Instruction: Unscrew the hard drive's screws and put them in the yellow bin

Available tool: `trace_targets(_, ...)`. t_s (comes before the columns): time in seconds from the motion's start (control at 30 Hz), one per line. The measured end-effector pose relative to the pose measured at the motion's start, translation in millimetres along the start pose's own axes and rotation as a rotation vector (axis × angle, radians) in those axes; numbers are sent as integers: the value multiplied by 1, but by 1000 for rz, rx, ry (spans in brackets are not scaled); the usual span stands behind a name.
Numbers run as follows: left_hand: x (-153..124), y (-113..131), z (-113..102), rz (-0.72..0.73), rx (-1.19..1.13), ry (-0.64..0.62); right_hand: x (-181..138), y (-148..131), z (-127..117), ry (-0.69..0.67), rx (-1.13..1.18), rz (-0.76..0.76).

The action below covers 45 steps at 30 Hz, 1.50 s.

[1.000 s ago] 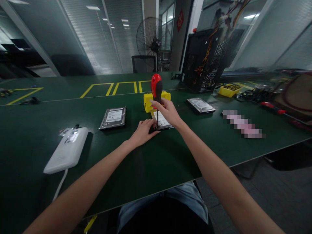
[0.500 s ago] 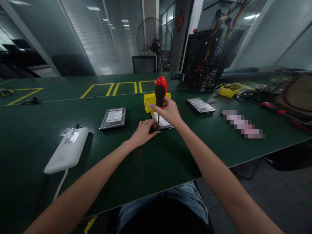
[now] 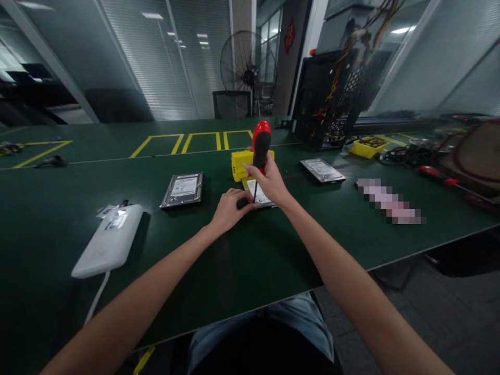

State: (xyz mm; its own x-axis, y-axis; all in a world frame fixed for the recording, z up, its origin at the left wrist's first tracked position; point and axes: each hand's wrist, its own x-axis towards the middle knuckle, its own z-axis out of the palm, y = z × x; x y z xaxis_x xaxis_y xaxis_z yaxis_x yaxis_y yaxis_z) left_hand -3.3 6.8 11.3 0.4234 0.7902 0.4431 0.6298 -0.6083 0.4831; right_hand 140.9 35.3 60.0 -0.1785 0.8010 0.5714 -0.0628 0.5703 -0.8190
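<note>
A red and black screwdriver (image 3: 262, 141) stands nearly upright, its shaft pointing down at the near left corner of a hard drive (image 3: 263, 195). My right hand (image 3: 274, 183) is closed around the lower part of its handle. At that same corner, my left hand (image 3: 230, 210) has thumb and fingers closed on the drive, close beside the screwdriver tip. Whether a screw is there is too small to tell. Right behind the drive is a yellow plastic case (image 3: 239, 165), partly covered by the screwdriver and my right hand.
Other hard drives lie to the left (image 3: 183, 189) and right (image 3: 322, 171). A white device with a cable (image 3: 109, 242) is at the left. An open computer case (image 3: 324, 99) stands at the back right, near a yellow tray (image 3: 367, 147). A blurred-out pink item (image 3: 390, 202) lies at the right.
The screwdriver's handle has tilted to the right, and my right hand has shifted its grip slightly. My left hand stays at the drive's corner, its fingers a little higher.
</note>
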Motion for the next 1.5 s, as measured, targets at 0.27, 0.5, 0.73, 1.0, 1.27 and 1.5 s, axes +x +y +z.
trace_targets(0.27, 0, 7, 7, -185, -59, 150, -4, -10, 2, -99, -41, 30)
trace_targets(0.5, 1, 7, 5, -250, -124, 121, -3, -10, 0, -134, 26, 6)
trace_targets(0.73, 0, 7, 4, -194, -171, 117, 0, -7, 0, -69, 98, 46)
trace_targets(1.0, 4, 7, 8, -262, -362, 179, 1, -4, 1, -58, 157, 66)
trace_targets(1.27, 4, 9, 3, -217, -358, 119, 0, -8, -2, -76, 69, 32)
trace_targets(1.5, 3, 7, 3, -184, -356, 119, 0, -11, -4, -133, 76, 19)
